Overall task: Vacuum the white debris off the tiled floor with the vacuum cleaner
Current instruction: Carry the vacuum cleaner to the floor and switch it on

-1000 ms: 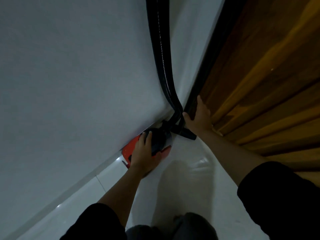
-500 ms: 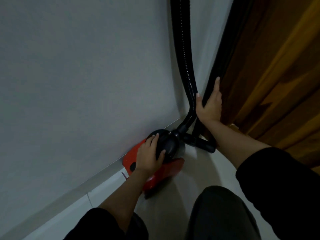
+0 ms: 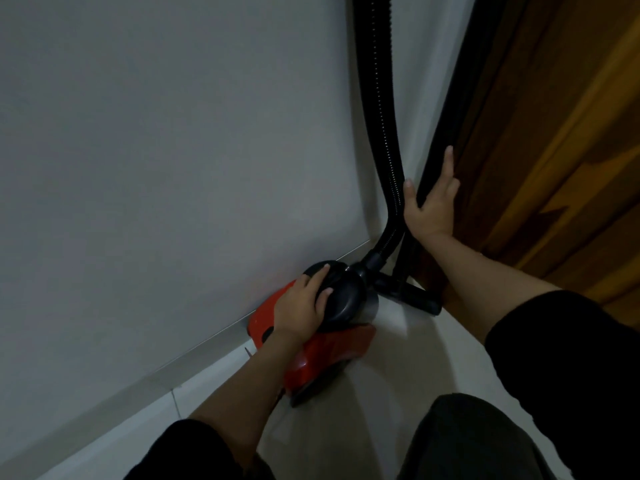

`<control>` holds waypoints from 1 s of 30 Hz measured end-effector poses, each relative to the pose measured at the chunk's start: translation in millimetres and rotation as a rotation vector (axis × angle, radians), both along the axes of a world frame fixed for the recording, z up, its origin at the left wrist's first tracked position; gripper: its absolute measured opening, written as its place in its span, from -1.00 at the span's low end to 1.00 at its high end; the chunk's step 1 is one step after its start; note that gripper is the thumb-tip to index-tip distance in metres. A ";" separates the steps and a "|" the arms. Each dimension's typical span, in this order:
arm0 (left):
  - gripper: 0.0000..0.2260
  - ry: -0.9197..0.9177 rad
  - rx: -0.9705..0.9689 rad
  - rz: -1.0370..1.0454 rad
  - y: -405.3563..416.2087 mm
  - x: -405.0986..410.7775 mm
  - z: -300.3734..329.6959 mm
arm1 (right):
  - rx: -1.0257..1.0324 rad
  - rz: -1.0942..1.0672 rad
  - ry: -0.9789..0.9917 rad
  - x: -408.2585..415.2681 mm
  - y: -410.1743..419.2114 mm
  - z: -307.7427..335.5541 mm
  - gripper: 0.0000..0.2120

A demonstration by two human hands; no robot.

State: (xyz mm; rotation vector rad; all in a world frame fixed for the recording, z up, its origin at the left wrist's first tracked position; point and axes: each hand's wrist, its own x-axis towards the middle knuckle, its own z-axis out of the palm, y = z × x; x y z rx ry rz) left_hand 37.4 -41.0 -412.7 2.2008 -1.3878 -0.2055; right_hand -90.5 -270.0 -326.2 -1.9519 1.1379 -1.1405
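One vacuum cleaner [image 3: 325, 348], one hose [image 3: 384, 133], two hands (left hand [image 3: 301, 308], right hand [image 3: 431, 206])
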 end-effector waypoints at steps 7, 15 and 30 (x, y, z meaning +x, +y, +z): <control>-0.45 -0.041 0.094 -0.050 -10.7 9.2 3.2 | -0.022 -0.055 -0.016 7.1 -1.2 10.2 -0.40; -0.28 -0.030 0.001 0.011 -4.4 9.2 8.2 | -0.013 -0.103 0.003 4.6 -2.9 14.2 -0.43; -0.20 0.026 0.049 0.008 58.5 4.9 217.4 | 0.053 -0.130 0.002 -16.3 52.0 192.0 -0.46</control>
